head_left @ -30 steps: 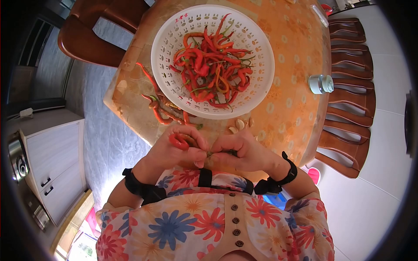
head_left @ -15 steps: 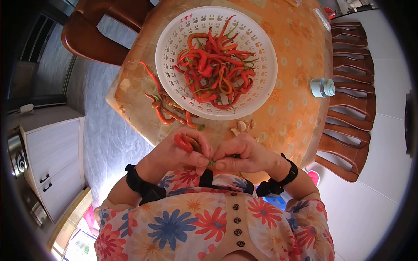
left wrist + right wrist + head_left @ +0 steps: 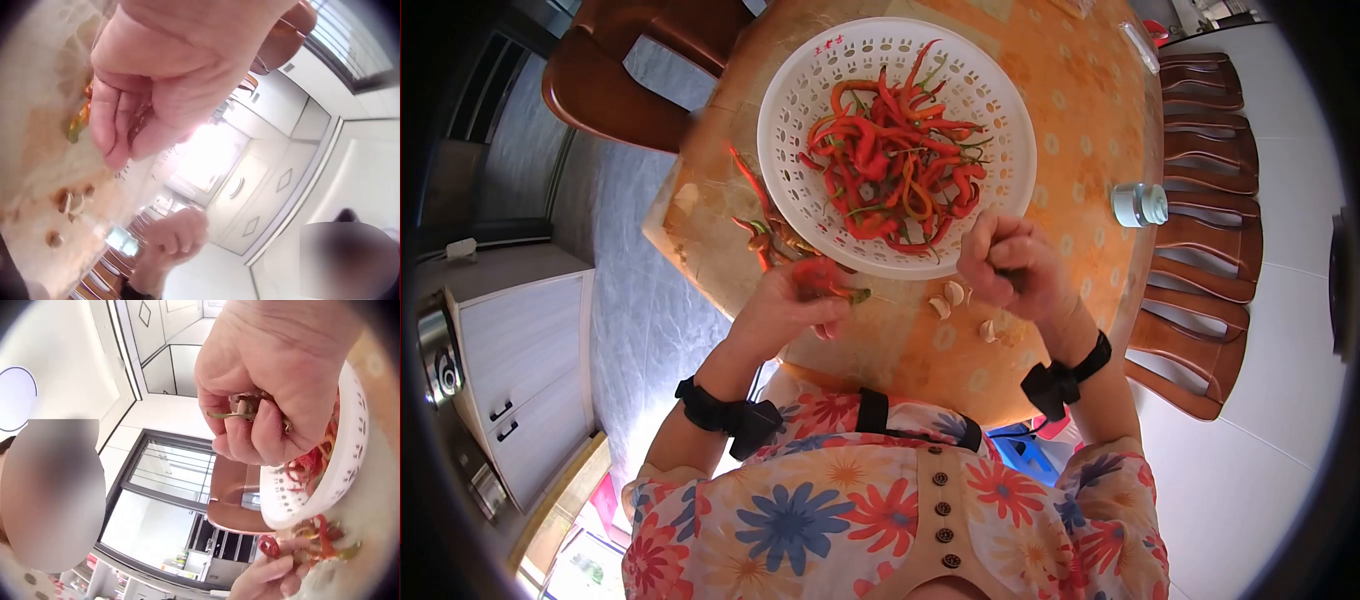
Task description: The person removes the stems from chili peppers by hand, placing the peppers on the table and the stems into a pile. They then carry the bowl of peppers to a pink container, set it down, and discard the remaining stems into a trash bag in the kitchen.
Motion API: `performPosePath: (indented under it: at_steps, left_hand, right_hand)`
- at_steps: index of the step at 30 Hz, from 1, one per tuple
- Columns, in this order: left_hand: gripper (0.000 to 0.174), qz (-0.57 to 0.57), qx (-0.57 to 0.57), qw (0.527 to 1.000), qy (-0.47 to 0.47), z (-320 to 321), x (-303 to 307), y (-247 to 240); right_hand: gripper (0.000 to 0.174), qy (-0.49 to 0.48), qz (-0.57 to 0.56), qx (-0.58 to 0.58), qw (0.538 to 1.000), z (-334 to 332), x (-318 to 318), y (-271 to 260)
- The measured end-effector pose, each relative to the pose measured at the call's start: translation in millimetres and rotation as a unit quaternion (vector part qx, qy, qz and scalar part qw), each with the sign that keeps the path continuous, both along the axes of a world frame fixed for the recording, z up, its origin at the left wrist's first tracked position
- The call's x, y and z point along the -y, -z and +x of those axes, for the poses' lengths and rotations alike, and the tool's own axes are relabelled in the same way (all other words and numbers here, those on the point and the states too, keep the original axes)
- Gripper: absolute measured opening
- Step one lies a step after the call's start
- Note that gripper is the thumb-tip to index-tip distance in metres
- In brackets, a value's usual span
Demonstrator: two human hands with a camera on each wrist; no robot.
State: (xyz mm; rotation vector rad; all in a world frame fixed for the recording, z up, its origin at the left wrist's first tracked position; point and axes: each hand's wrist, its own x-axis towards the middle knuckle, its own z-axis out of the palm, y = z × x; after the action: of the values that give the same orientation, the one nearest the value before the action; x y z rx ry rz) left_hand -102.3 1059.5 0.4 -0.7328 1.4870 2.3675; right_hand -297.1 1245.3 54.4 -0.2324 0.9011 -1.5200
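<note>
An open lane of counter [image 3: 1080, 205] separates the white colander [image 3: 1012, 145], its raised wall a barrier, from a jar [image 3: 1140, 204], with garlic cloves [image 3: 941, 306] dotting the near side.

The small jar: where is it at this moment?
In the head view, the jar is near the right edge of the table, between the white colander and the wooden chairs.

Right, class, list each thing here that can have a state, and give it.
Colander, upright, holding red chillies
Garlic cloves, loose on the table
Left hand, curled round a chilli
Right hand, curled round green stems
Cabinet doors, shut
Jar, cannot tell whether open
</note>
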Motion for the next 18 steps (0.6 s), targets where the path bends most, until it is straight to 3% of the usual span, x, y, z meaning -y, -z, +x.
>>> performPosePath:
  at_steps: [6, 8, 9, 10, 11, 12, 14, 17, 18]
  left_hand:
    - [0.039, -0.05, 0.036, 0.998, -0.035, 4, 0, 9]
    - [0.044, -0.063, 0.042, 0.997, -0.027, 5, 3, 7]
    - [0.047, -0.078, 0.039, 0.996, -0.024, 6, 4, 5]
    - [0.049, -0.093, 0.036, 0.995, -0.02, 7, 5, 5]
    - [0.049, -0.093, 0.036, 0.995, -0.019, 8, 7, 5]
    - [0.05, -0.111, 0.039, 0.993, -0.023, 9, 9, 5]
    - [0.051, -0.128, 0.042, 0.991, -0.026, 10, 11, 4]
    - [0.048, -0.134, 0.057, 0.989, -0.027, 10, 16, 2]
    - [0.046, -0.138, 0.055, 0.988, -0.03, 11, 17, 2]
  right_hand:
    - [0.01, 0.039, 0.082, -0.044, 0.995, -31, 19, -2]
    - [0.011, 0.023, 0.151, -0.191, 0.97, -38, 34, 2]
    - [0.011, 0.024, 0.151, -0.19, 0.97, -40, 42, 7]
    - [0.017, 0.023, 0.155, -0.384, 0.91, -42, 52, 17]
    - [0.022, 0.022, 0.153, -0.562, 0.812, -42, 60, 26]
    - [0.022, 0.023, 0.153, -0.562, 0.813, -43, 68, 32]
    - [0.02, -0.05, 0.156, -0.663, 0.731, -42, 79, 42]
    - [0.018, -0.078, 0.093, -0.705, 0.699, -33, 87, 45]
    - [0.016, -0.084, 0.08, -0.679, 0.725, -28, 83, 42]
